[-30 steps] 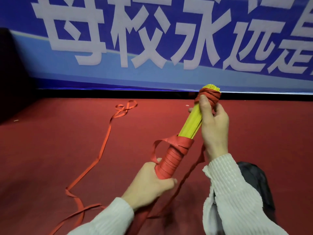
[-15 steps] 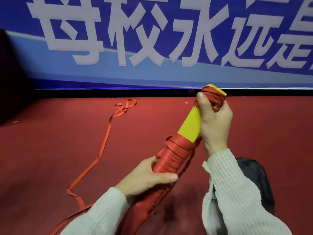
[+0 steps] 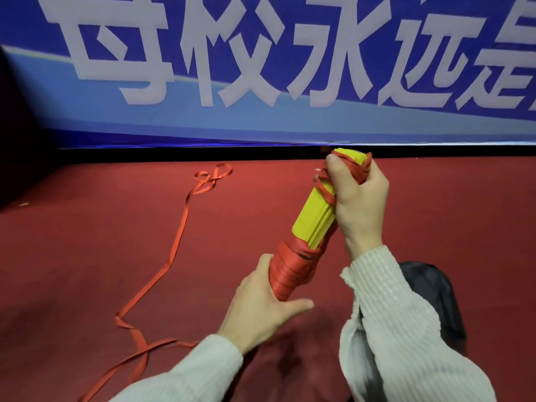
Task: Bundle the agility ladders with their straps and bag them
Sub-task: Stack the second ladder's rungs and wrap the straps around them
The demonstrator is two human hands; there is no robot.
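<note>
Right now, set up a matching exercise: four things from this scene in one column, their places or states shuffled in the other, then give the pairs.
Things:
1. left hand
2. right hand
3. loose strap
4. black bag

Places or states:
A. trails across the red floor
B. grips the bundle's strap-wound lower end
C. lies behind the right sleeve
D. grips the bundle's top end

Pairs: 1-B, 2-D, 3-A, 4-C

floor (image 3: 87, 256): red carpet, running back to a black strip under a blue banner
strap (image 3: 174, 250): loose orange ribbon trailing across the floor, looped at its far end
bag (image 3: 435, 291): dark, lying at right
</note>
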